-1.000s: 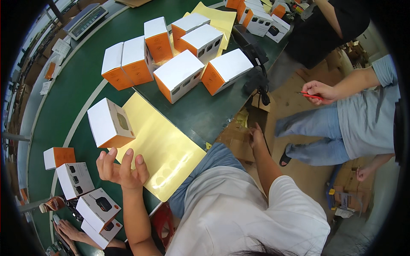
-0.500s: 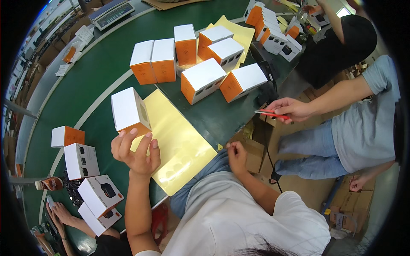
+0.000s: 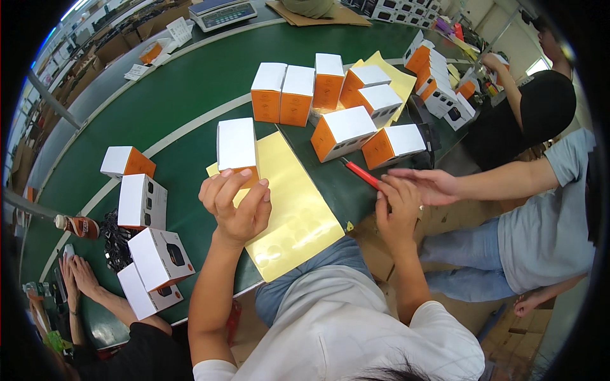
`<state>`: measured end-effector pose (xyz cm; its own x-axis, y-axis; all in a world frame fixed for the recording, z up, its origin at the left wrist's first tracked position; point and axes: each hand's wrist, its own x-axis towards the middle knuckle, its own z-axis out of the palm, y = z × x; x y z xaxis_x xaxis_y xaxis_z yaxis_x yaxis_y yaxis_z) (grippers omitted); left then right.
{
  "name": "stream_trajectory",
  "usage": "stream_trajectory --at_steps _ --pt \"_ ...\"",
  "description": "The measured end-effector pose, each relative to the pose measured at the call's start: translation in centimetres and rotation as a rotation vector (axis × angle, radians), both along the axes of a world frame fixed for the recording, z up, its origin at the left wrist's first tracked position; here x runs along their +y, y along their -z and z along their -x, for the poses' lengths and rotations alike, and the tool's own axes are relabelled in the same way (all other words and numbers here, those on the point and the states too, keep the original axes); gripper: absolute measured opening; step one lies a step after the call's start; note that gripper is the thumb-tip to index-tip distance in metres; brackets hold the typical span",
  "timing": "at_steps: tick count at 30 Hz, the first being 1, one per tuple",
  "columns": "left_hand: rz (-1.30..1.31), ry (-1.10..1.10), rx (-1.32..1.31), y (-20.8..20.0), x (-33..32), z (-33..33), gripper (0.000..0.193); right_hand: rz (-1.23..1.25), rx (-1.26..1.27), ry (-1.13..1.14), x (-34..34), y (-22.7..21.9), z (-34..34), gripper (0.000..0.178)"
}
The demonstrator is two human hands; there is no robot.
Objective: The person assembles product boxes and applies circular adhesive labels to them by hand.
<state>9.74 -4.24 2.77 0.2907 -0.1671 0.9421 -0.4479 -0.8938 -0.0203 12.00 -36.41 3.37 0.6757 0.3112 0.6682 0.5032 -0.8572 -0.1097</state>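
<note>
My left hand has its fingers apart and slightly curled at the near orange side of a white-and-orange box. Whether the fingertips touch the box cannot be made out. Partly under that box lies a yellow sheet with round stickers on it. My right hand is closed on a slim red-handled tool, whose narrow dark tip points to the far left. A co-worker's hand with straight fingers is right behind my right hand.
Several boxes stand at the far middle of the green table. More boxes and a brown bottle are at the left, near another person's hands. A scale stands beyond; a person in black is at the far right.
The red-handled tool has passed from the co-worker's hand into my right hand, which rose from beside my lap. My left hand stays by the box. The whole view has shifted.
</note>
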Motion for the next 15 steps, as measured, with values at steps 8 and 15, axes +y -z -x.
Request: stream_trajectory --at_steps 8,15 --pt "0.104 -0.074 -0.016 -1.2 0.6 -0.3 0.019 0.03 0.207 0.094 2.5 2.0 -2.9 0.035" --pt "0.359 0.023 0.121 -3.0 1.3 0.9 0.019 0.019 0.297 -0.035 3.0 2.9 -3.7 0.014"
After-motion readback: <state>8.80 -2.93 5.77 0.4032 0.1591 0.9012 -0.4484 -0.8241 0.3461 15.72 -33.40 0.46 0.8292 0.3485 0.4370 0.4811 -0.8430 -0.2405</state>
